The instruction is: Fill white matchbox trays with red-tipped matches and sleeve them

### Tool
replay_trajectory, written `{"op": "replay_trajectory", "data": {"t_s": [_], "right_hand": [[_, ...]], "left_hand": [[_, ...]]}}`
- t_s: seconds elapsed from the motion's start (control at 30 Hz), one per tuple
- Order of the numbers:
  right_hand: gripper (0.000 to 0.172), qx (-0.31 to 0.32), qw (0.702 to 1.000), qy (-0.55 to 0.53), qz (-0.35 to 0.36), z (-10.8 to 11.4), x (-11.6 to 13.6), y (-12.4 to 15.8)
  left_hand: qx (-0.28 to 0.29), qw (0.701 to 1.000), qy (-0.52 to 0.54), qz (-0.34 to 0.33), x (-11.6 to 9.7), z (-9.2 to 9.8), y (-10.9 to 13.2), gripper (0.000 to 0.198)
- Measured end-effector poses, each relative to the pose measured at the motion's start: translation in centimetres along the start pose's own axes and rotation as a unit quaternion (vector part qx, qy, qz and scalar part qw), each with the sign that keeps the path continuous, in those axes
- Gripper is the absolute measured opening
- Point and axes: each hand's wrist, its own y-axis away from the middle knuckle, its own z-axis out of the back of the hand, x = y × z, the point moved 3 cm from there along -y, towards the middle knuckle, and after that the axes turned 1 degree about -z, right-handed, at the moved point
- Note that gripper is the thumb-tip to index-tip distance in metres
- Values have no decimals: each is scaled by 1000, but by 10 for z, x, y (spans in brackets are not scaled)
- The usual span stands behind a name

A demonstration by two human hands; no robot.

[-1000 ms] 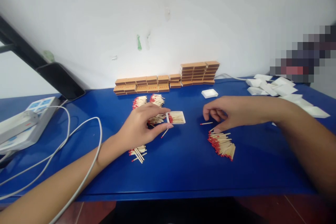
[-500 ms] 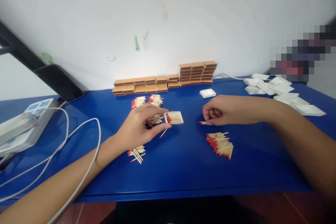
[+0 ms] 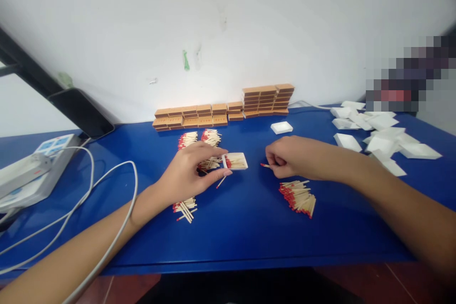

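Note:
Between thumb and fingers, my left hand (image 3: 194,168) grips the left end of a white matchbox tray (image 3: 242,166) that holds red-headed matches. To its right, my right hand (image 3: 285,156) is closed in a pinch on a match (image 3: 265,165), its red head pointing left toward the tray; whether more than one match is pinched I cannot tell. Just below my right hand lies a fanned pile of matches (image 3: 299,197). Other match piles (image 3: 212,137) lie behind and below my left hand, which partly hides them. One loose match (image 3: 221,181) sticks out beneath my left thumb.
Orange-brown matchboxes (image 3: 269,99) are stacked along the wall. A white tray (image 3: 281,127) sits before them, and several white trays (image 3: 384,135) are heaped at the right. On the left are a power strip (image 3: 53,166), a white cable (image 3: 133,175) and a black phone-like slab (image 3: 83,111).
My right hand has moved left with the match, closer to the tray. My left hand and the tray stay almost in place. More of the heaped trays show behind my right arm.

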Motion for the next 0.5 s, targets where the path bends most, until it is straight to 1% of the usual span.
{"op": "replay_trajectory", "data": {"t_s": [0.1, 0.23, 0.37, 0.5], "right_hand": [[7, -15, 1000, 7, 12, 0, 4, 0], [10, -29, 999, -31, 33, 5, 7, 5], [9, -83, 990, -79, 82, 11, 7, 8], [7, -119, 981, -81, 128, 7, 9, 5]], "left_hand": [[4, 1000, -1, 4, 0, 0, 0, 35], [5, 1000, -5, 9, 0, -1, -1, 35], [0, 1000, 0, 1, 0, -1, 0, 36], [-1, 1000, 3, -1, 0, 0, 0, 36]]}}
